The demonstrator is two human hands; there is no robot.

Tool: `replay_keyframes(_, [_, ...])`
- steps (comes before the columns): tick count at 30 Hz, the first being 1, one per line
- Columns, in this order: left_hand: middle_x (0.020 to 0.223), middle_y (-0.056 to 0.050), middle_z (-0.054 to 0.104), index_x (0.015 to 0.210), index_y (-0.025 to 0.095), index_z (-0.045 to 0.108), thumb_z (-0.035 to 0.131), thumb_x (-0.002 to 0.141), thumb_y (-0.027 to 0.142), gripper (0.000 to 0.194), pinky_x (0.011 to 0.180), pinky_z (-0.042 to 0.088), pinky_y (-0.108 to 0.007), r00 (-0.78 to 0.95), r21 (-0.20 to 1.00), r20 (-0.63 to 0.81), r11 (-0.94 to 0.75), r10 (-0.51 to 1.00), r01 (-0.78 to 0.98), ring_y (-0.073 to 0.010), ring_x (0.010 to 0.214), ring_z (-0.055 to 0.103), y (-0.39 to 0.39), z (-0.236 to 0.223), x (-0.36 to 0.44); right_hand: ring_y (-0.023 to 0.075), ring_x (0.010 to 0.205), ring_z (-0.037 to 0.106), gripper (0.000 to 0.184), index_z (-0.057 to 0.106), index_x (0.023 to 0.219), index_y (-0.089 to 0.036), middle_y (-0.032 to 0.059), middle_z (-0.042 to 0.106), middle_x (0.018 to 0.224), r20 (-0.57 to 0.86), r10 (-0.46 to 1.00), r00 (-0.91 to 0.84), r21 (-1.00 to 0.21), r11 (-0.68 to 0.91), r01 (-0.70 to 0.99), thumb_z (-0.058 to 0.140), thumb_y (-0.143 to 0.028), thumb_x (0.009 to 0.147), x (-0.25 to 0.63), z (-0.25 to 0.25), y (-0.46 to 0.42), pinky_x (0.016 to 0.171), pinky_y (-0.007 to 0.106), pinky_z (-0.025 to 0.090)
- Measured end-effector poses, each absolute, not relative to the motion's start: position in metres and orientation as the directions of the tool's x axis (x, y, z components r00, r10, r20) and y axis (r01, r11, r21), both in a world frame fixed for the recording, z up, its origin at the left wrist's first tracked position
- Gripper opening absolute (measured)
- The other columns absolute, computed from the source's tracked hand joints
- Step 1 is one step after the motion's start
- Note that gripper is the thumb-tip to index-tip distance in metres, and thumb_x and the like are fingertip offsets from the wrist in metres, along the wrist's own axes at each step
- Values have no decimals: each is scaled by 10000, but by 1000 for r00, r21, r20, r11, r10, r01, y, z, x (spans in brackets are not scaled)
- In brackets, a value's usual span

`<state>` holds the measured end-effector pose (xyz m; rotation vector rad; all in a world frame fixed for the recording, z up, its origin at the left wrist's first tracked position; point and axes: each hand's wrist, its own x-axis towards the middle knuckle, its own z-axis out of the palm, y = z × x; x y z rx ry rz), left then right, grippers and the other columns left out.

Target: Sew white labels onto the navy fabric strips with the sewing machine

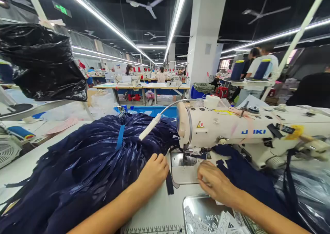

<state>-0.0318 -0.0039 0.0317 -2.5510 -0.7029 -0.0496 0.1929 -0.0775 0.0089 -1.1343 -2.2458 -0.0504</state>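
A white sewing machine [247, 130] stands on the table, its needle and presser foot [186, 155] over a metal plate. My left hand [154, 172] rests with curled fingers on the edge of a big heap of navy fabric strips [85, 165], beside a dark strip [169, 182] lying on the table. My right hand [215, 184] lies just right of the plate, fingers pinched together against navy fabric [247, 179]; what they hold is hidden. A blue tie [120, 137] binds the heap.
A metal tray [203, 210] of white labels sits at the near edge. A black plastic bag [43, 62] hangs at upper left. Thread cones [261, 68] stand behind the machine. Other workers sit at tables farther back and stand at the right.
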Motion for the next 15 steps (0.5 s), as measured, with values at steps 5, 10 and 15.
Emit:
replay_keyframes(5, [875, -77, 618, 818, 151, 595, 467, 818, 107, 135, 935, 275, -418, 942, -564, 253, -758, 220, 328, -245, 1032, 461, 4, 0, -41, 140, 593, 405, 145, 323, 652, -215, -1, 448, 606, 526, 609, -594, -226, 773, 592, 380, -114, 740, 152, 14, -90, 698, 295, 407])
replay_keyframes(10, [707, -45, 570, 661, 161, 517, 377, 825, 63, 236, 925, 309, -400, 913, -466, 397, -835, 97, 292, -207, 818, 522, -7, 8, -49, 128, 557, 387, 153, 300, 620, -219, -16, 400, 579, 512, 614, -600, -320, 785, 530, 375, -178, 747, 136, 13, -87, 693, 275, 409])
replay_keyframes(15, [579, 9, 485, 736, 181, 478, 263, 873, 136, 259, 563, 383, -210, 825, 217, 395, -914, 404, 343, -119, 514, 417, -57, 4, -59, 161, 824, 525, 171, 502, 898, -164, 69, 561, 885, 354, 853, -384, -636, 520, 570, 368, -246, 828, 123, 20, -58, 755, 286, 427])
